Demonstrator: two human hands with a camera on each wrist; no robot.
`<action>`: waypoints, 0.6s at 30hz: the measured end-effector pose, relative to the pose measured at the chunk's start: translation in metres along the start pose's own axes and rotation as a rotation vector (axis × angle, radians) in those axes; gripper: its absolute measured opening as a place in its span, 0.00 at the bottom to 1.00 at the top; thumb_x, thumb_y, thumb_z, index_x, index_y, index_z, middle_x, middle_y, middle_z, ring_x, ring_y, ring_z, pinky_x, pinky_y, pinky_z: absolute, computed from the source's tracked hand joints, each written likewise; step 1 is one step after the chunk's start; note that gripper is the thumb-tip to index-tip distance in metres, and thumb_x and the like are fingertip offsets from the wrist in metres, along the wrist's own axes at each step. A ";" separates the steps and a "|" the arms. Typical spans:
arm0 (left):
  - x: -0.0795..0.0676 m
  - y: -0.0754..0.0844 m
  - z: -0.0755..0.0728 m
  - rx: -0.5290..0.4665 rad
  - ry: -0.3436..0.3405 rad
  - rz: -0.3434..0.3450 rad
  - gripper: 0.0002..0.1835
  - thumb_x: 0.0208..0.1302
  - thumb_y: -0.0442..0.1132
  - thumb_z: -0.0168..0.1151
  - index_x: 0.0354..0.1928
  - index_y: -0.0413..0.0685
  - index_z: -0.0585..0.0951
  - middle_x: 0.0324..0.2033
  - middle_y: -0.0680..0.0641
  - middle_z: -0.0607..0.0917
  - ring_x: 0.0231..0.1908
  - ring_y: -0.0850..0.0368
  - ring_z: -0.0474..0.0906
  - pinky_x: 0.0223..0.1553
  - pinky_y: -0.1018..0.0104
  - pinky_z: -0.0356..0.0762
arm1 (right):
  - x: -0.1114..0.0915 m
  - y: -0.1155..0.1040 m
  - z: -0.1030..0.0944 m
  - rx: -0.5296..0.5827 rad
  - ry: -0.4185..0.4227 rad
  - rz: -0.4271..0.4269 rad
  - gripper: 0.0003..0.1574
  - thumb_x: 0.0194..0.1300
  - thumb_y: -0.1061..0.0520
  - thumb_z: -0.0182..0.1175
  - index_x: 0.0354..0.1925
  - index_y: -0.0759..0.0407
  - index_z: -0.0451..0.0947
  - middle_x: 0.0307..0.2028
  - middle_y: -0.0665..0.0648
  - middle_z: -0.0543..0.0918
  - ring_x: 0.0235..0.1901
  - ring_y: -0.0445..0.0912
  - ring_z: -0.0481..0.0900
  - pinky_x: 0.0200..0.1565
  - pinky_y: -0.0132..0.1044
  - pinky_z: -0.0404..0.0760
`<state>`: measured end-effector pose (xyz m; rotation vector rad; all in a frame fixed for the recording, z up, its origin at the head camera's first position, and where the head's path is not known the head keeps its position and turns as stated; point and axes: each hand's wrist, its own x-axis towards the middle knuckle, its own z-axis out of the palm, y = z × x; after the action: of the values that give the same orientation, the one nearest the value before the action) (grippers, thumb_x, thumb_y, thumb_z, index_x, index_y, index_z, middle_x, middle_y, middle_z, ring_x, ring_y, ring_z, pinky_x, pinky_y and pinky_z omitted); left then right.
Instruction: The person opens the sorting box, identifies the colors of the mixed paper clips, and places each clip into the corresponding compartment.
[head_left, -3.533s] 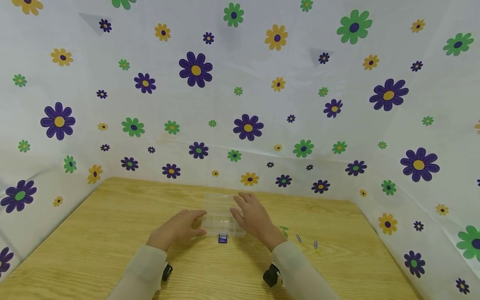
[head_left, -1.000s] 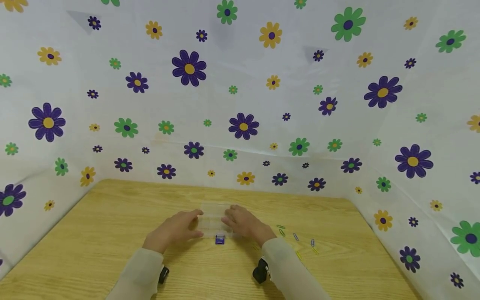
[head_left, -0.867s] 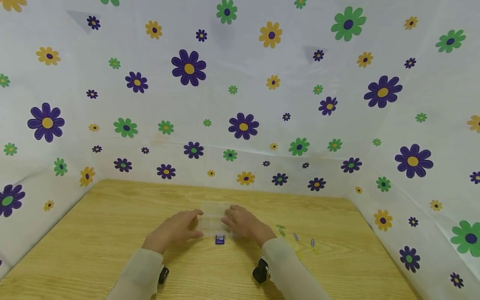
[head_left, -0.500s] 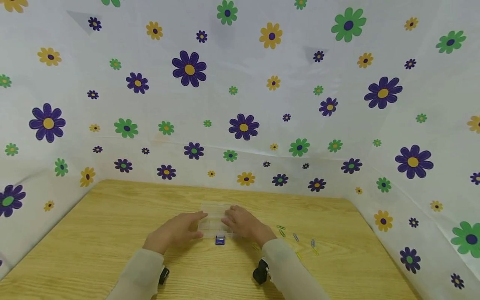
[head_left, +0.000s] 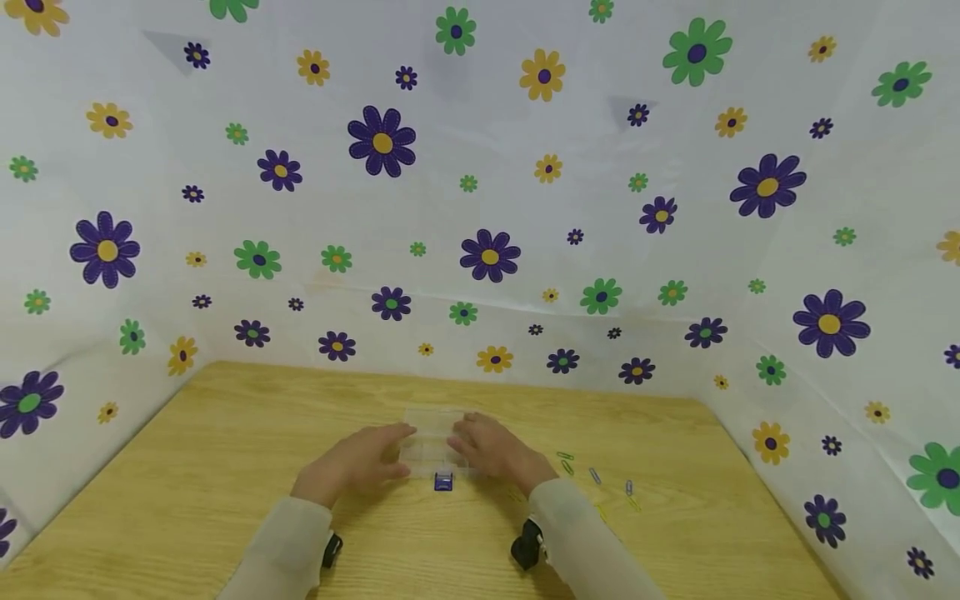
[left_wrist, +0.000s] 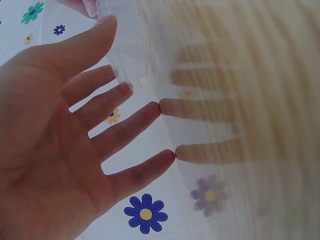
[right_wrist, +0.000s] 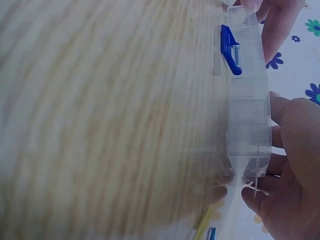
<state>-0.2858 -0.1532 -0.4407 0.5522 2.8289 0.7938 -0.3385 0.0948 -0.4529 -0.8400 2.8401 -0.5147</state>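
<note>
A clear plastic compartment box lies on the table with its blue latch swung out at the front. Its transparent lid rises behind the base. At the box's left end, my left hand holds the end between thumb and nearer fingers; the left wrist view shows its other fingers splayed, two tips down on the table. My right hand holds the right end, thumb at the upper edge and fingers bent over behind it. Those right fingertips are partly hidden behind the box in the right wrist view.
Several small paper clips lie right of the box: green clips, blue clips and yellow clips, one of them by the right sleeve. The wooden table meets a flower-printed white sheet at the back and sides.
Since the oldest frame, the lid's far edge has come nearer the base and my right hand has drawn closer and bent its fingers more. In the last second the hands hardly move.
</note>
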 end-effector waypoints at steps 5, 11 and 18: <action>0.001 0.000 -0.001 0.006 0.000 0.005 0.34 0.69 0.44 0.69 0.74 0.47 0.70 0.74 0.39 0.72 0.74 0.35 0.66 0.76 0.36 0.63 | 0.001 0.000 -0.004 0.009 0.003 0.015 0.32 0.83 0.43 0.46 0.71 0.61 0.72 0.75 0.64 0.69 0.78 0.60 0.62 0.79 0.56 0.62; 0.002 -0.002 0.001 -0.024 -0.010 -0.017 0.35 0.69 0.44 0.69 0.75 0.51 0.70 0.76 0.41 0.69 0.75 0.36 0.64 0.77 0.36 0.61 | -0.013 -0.004 -0.018 0.089 0.066 -0.014 0.27 0.80 0.49 0.53 0.69 0.60 0.74 0.73 0.64 0.72 0.76 0.62 0.65 0.77 0.61 0.64; 0.001 -0.005 0.002 -0.010 -0.004 -0.021 0.35 0.69 0.45 0.69 0.75 0.52 0.70 0.77 0.42 0.68 0.76 0.36 0.64 0.77 0.37 0.61 | -0.035 0.002 -0.030 0.142 0.129 -0.098 0.24 0.79 0.54 0.56 0.66 0.65 0.76 0.69 0.70 0.75 0.72 0.66 0.69 0.74 0.64 0.67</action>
<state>-0.2875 -0.1557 -0.4449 0.5211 2.8209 0.8025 -0.3172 0.1242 -0.4247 -0.9553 2.8444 -0.8019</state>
